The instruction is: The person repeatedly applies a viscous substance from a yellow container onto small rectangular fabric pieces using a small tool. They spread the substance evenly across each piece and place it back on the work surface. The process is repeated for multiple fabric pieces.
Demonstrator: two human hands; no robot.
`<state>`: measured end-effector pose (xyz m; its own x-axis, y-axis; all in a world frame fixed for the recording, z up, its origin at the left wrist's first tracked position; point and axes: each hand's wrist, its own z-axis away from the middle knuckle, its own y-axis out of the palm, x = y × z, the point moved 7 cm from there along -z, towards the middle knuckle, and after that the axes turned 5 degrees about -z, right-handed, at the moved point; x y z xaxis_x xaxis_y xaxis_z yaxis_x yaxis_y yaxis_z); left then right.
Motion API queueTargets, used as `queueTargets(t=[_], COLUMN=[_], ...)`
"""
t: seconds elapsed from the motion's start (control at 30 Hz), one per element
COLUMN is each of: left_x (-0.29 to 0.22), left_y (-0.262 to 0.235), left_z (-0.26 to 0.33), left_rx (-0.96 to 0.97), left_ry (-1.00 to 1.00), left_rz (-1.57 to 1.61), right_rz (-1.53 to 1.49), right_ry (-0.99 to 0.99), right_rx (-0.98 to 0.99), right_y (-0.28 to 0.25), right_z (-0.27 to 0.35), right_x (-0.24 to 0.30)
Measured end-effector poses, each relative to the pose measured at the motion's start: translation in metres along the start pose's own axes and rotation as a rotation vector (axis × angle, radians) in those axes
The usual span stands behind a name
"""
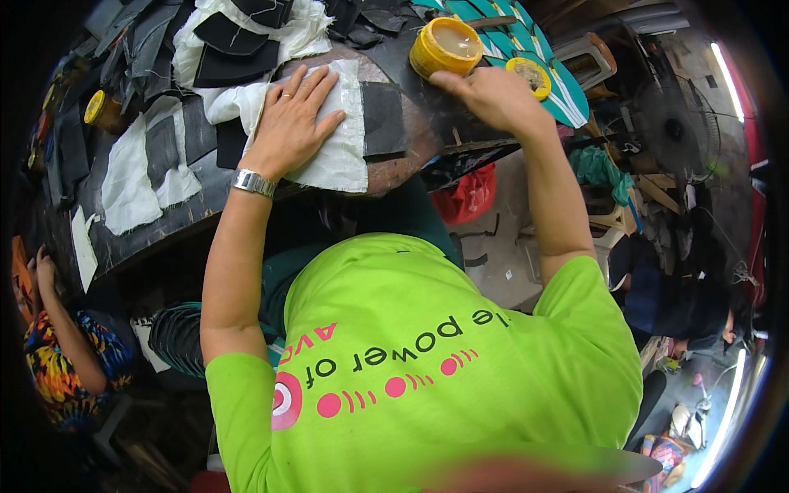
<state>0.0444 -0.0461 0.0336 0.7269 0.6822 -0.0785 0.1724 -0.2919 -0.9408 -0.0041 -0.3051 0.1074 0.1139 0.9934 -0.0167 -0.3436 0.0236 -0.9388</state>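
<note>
My left hand (294, 122), with a ring and a metal watch at the wrist, lies flat with fingers apart on a piece of white cloth (339, 168). A dark grey rectangular piece (383, 119) sits beside the cloth, at its right edge. My right hand (501, 97) is at an open yellow jar (427, 56) with cloudy, pale liquid in it. The right thumb presses along the jar's near side; the other fingers are mostly hidden behind the hand and jar. A yellow round lid or tub (530, 76) with a crusted grey middle lies just beyond that hand.
Black cut pieces (238, 62) and more white cloth (131, 177) cover the table's left. Green pieces with white strips (567, 103) lie at the right. Another yellow jar (100, 111) is far left. Below are a red bag (468, 195) and a standing fan (675, 129). Another person's arm (70, 329) shows at left.
</note>
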Motion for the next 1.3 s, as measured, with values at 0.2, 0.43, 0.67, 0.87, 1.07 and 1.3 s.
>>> queueTargets(t=[0.2,0.43,0.67,0.87,1.07,1.3], left_x=[-0.003,-0.001,0.000,-0.001,-0.003,-0.005], left_y=[0.002,0.005,0.004,0.005,0.004,0.001], left_z=[-0.001,0.001,0.000,0.001,0.001,0.001], left_rx=[-0.022,0.029,0.045,0.050,0.033,0.013], left_ry=[0.000,-0.015,-0.015,-0.019,-0.013,-0.023], left_rz=[-0.041,-0.032,-0.017,-0.035,-0.043,-0.031], right_rz=[-0.351,-0.006,0.026,-0.054,-0.585,-0.094], right_ry=[-0.548,-0.537,-0.734,-0.839,-0.996,-0.447], right_rx=[-0.448,-0.545,-0.495,-0.376,-0.223,-0.835], right_y=[0.053,0.070,0.071,0.083,0.049,-0.033], right_z=[0.001,-0.024,-0.003,0.031,0.042,-0.021], right_x=[0.076,0.084,0.077,0.082,0.064,-0.030])
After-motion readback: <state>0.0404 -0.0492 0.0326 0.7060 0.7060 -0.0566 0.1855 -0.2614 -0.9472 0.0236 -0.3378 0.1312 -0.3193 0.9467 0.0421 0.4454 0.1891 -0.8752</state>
